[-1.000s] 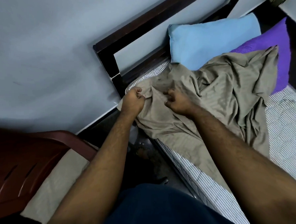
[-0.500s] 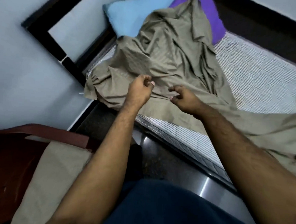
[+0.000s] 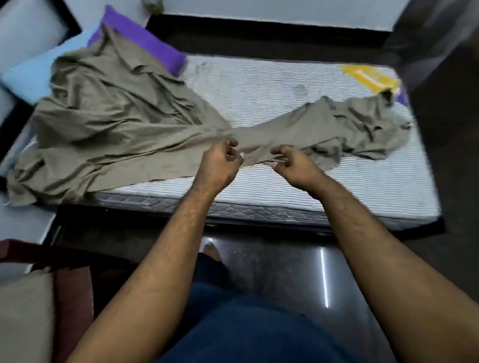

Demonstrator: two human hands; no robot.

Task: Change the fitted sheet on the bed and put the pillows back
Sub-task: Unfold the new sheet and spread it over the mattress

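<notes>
Gripping: left hand [image 3: 220,163] and right hand [image 3: 294,167] both pinch the crumpled khaki fabric sheet [image 3: 119,125] mid-length.
Sheet axis: along the striped white mattress [image 3: 343,186], left to right.
Bulk: leftward, nearer the left hand.

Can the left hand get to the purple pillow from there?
Probably not without stepping sideways. The left hand pinches the crumpled olive-brown bed sheet mid-bed, and the purple pillow lies at the far left corner, partly under that sheet.
</notes>
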